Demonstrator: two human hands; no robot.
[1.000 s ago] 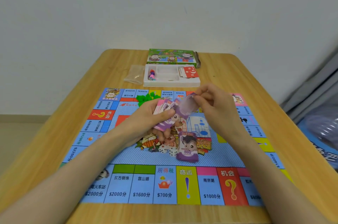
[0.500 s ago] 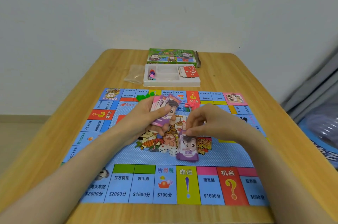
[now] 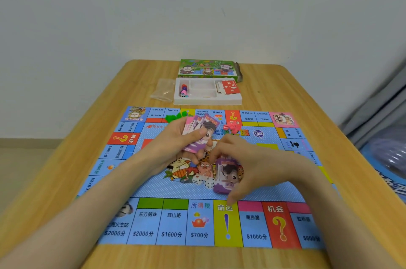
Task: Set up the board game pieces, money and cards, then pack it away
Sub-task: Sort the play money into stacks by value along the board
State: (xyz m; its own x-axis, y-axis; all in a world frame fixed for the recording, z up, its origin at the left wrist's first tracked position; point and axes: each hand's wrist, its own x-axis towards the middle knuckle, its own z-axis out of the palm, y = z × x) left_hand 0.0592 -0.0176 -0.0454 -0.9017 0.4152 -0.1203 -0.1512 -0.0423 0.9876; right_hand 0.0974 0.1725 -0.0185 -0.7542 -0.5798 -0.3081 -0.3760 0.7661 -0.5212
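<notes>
The blue game board [image 3: 153, 189] lies flat on the wooden table [image 3: 285, 84]. My left hand [image 3: 175, 145] holds a fanned stack of pink and purple play money [image 3: 198, 130] above the board's middle. My right hand [image 3: 248, 163] rests over a small pile of purple 500 notes [image 3: 226, 178] on the board, fingers curled around its top and right edge. Two white dice [image 3: 203, 182] lie just left of that pile. Green houses [image 3: 174, 117] and red pieces [image 3: 235, 127] sit near the board's far edge.
A white plastic tray [image 3: 207, 100] beyond the board holds coloured pawns [image 3: 184, 90] on the left and red question-mark cards [image 3: 229, 88] on the right. The green game box [image 3: 207, 68] stands behind it. A clear plastic bag [image 3: 162, 91] lies left of the tray.
My right hand pulled a purple note off the stack in my left hand, carried it down to the pile on the board, and now covers that pile. The left hand stayed put.
</notes>
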